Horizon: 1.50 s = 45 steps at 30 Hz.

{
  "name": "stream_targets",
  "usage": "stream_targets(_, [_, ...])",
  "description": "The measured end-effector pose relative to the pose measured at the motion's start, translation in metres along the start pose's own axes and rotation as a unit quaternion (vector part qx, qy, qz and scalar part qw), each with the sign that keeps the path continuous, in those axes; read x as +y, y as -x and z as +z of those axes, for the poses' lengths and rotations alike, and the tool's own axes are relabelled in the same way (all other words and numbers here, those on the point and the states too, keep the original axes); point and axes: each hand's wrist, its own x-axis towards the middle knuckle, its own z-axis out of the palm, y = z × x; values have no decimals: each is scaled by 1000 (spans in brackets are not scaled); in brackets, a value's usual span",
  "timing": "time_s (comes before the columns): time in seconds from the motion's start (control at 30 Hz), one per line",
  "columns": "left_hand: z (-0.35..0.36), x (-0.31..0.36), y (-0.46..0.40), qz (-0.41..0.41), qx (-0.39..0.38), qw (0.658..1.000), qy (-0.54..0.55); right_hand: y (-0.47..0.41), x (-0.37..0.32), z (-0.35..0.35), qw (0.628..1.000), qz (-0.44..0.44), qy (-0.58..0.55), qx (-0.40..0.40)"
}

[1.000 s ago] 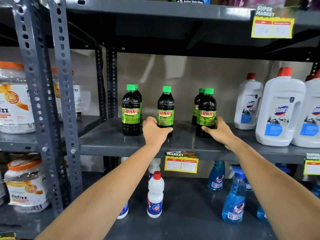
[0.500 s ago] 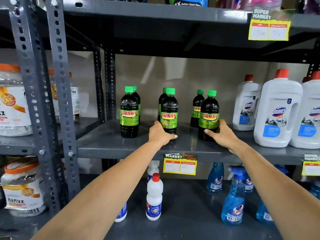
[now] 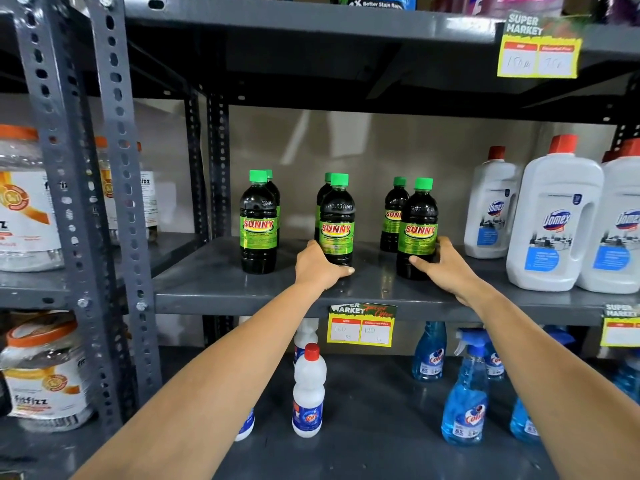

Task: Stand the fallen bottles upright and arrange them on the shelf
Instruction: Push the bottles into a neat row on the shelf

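Observation:
Several dark Sunny bottles with green caps stand upright in pairs on the grey middle shelf [image 3: 214,289]. The left front bottle [image 3: 258,223] stands free. My left hand [image 3: 317,266] wraps the base of the middle front bottle [image 3: 337,220], which has another bottle close behind it. My right hand [image 3: 441,263] holds the base of the right front bottle [image 3: 417,226], with a further bottle [image 3: 393,216] behind and left of it. No bottle is lying down in view.
Large white Domex bottles [image 3: 554,216] stand close to the right of my right hand. Shelf uprights [image 3: 114,168] rise at left, with Fitfizz jars [image 3: 20,202] beyond. Below are white bottles [image 3: 308,393], blue spray bottles [image 3: 465,396] and a yellow price tag [image 3: 360,327].
My left hand slid the middle front bottle to the right, so it now lines up in front of the one behind. My right hand stayed on the right front bottle.

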Motion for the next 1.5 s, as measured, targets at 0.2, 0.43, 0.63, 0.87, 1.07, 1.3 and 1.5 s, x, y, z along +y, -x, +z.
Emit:
stream_targets(0.2, [-4,-4,0,-7,-3,1000,0,0,-2,0,999,18,-29,6])
stream_targets(0.43, [-45,-38,26,58,22,990,-127,11,-4,0,990,-30,9,138])
stream_targets(0.63, [-109,-79,44,103,127,928,-334,40,-44,37,893,-281,204,287])
stream_targets(0.87, [-146,-88,27,5,-59,925,-375,66,-113,126,858,-456,166,167])
stream_targets(1.07, [-152,-83,23,5,-144,899,-414,47,-135,191,955,-270,124,-20])
stream_targets(1.3, [-156,-88,19,26,-177,883,-434,19,-138,216,980,-47,-71,-182])
stream_targets(1.5, [-155,-86,23,36,-167,884,-435,15,-132,221,980,-73,-69,-174])
